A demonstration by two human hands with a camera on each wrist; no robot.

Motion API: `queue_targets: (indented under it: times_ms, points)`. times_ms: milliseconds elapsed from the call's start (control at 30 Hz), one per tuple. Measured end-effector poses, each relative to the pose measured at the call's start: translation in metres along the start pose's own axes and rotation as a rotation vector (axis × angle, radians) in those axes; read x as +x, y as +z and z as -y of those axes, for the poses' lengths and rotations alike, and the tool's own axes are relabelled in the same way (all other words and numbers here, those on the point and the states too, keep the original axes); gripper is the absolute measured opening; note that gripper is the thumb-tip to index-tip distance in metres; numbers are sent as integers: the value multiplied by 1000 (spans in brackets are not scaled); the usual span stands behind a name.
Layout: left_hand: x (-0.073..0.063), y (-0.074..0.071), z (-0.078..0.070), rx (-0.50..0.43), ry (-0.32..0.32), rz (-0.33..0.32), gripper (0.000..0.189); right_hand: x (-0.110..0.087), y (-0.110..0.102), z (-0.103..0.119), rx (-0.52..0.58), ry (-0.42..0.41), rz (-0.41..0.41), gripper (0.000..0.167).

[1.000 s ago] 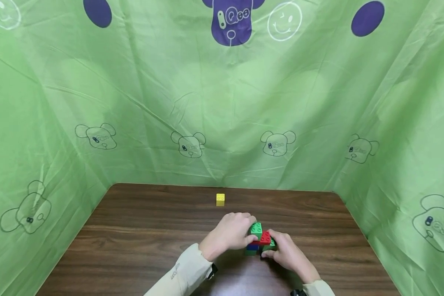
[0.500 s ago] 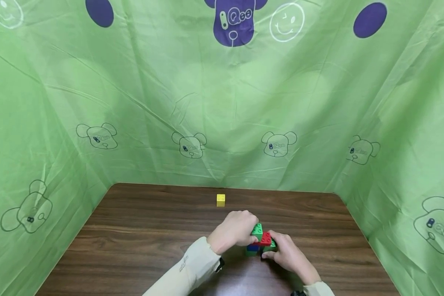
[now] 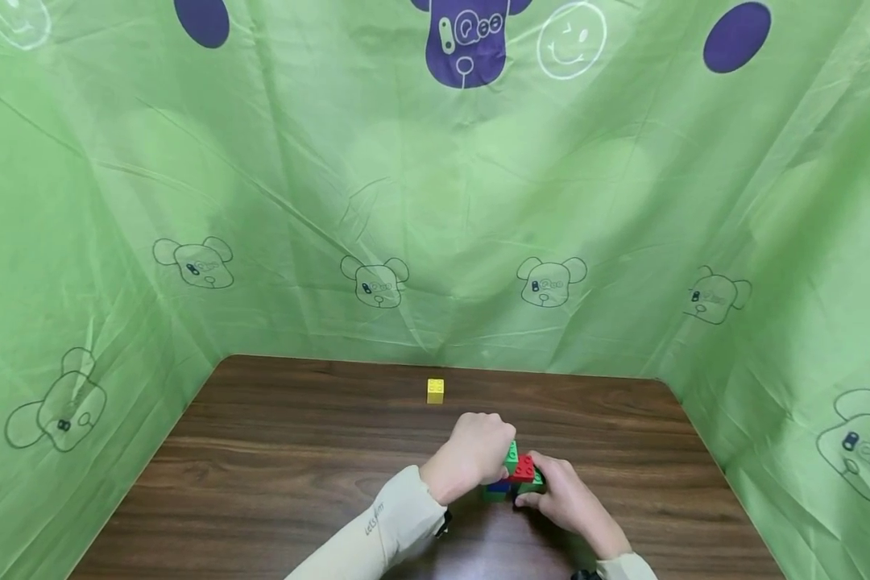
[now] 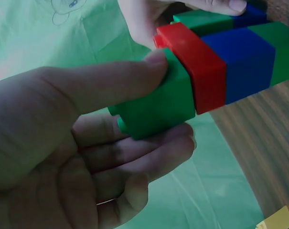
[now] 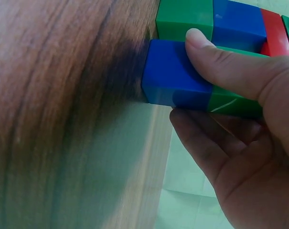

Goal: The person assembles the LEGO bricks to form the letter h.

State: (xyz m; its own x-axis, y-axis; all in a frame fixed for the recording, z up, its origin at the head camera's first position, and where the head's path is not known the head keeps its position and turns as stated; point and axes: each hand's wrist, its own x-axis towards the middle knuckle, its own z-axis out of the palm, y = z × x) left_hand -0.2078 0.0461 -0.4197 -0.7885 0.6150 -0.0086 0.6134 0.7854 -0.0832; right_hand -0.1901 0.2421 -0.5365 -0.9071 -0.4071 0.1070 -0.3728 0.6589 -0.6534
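My left hand (image 3: 477, 453) pinches a green brick (image 4: 156, 109) between thumb and fingers. That brick sits on top of a longer red brick (image 4: 201, 71), pressed close against it. Below the red one, a blue brick (image 4: 244, 62) and a green brick (image 4: 286, 52) make up one column. My right hand (image 3: 560, 495) grips the second column beside it, thumb on one side and fingers on the other. This column has a blue brick (image 5: 175, 74) at the bottom and a green brick (image 5: 237, 102) above. In the head view my left hand hides much of the top brick.
A single yellow brick (image 3: 435, 391) stands farther back on the dark wooden table (image 3: 297, 451). Green printed cloth (image 3: 449, 201) rises behind the table and along both sides.
My left hand has turned and shifted slightly right over the top green brick, covering more of it. My right hand keeps its grip on the second column. The head view has drifted a little.
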Motion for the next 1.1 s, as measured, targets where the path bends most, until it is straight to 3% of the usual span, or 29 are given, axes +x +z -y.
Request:
queue_targets:
  times_ms: [200,533,700,867,1100]
  points:
    - [-4,3,-10,69,-5,-83,20,-4,-1,0,-10,4,-14,35]
    - [7,2,0,-40,-41,68,39,-3,5,-1,-25,-57,-58,36]
    - [7,4,3,-77,-35,62,38,-3,4,-1,-25,-40,-71,36]
    - [3,8,6,-172,-28,91,36,-7,6,-2,-21,-37,-40,36]
    - [4,21,14,-266,-13,57,32,-4,5,-1,-43,-37,-62,37]
